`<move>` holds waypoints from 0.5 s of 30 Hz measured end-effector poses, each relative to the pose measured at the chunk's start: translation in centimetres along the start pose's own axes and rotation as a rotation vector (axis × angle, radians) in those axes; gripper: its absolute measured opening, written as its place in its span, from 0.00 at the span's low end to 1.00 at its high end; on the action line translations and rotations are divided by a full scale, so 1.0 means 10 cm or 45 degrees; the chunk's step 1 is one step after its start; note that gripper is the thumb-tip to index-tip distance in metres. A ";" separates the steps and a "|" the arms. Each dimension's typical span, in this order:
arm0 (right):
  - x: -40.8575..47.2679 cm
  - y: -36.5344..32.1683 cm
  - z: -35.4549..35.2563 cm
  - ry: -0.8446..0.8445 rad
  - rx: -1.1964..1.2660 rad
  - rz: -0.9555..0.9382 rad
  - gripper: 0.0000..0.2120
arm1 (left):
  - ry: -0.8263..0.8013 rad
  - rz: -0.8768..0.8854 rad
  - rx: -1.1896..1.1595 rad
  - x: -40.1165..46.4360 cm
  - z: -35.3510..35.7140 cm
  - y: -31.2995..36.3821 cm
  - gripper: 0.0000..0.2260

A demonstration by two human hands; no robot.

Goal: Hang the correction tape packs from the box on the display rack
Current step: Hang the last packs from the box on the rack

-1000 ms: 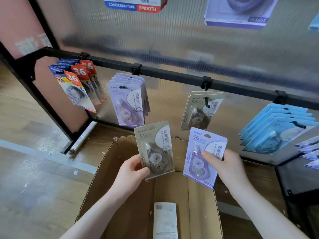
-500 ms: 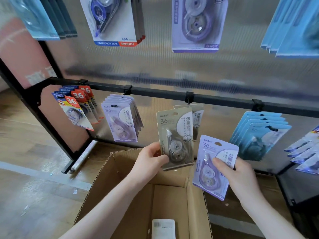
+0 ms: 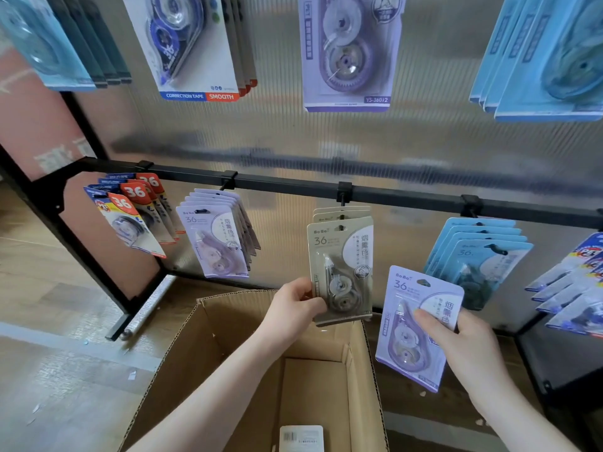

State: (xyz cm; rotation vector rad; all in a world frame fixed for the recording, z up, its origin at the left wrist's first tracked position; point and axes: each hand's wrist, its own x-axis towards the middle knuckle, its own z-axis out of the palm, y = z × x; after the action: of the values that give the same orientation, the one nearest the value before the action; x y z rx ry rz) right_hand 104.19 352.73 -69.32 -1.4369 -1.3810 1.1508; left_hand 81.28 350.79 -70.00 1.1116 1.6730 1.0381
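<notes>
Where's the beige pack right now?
Centre of the head view: the left hand holds the beige pack up at the middle hook, before two matching packs.

Wood-look floor (image 3: 49, 321) at left. Ribbed translucent panel (image 3: 277, 135) behind. Small paper scraps (image 3: 132, 375) on floor, near left.
</notes>
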 end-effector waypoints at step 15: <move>-0.01 0.03 -0.06 -0.018 -0.004 0.020 0.02 | -0.005 -0.099 -0.023 0.17 0.04 -0.06 0.18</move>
State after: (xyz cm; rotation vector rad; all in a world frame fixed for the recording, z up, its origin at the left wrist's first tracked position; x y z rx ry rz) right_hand 104.83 352.61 -69.48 -1.4468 -1.3842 1.1708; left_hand 81.07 352.37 -70.98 1.0288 1.6869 0.9989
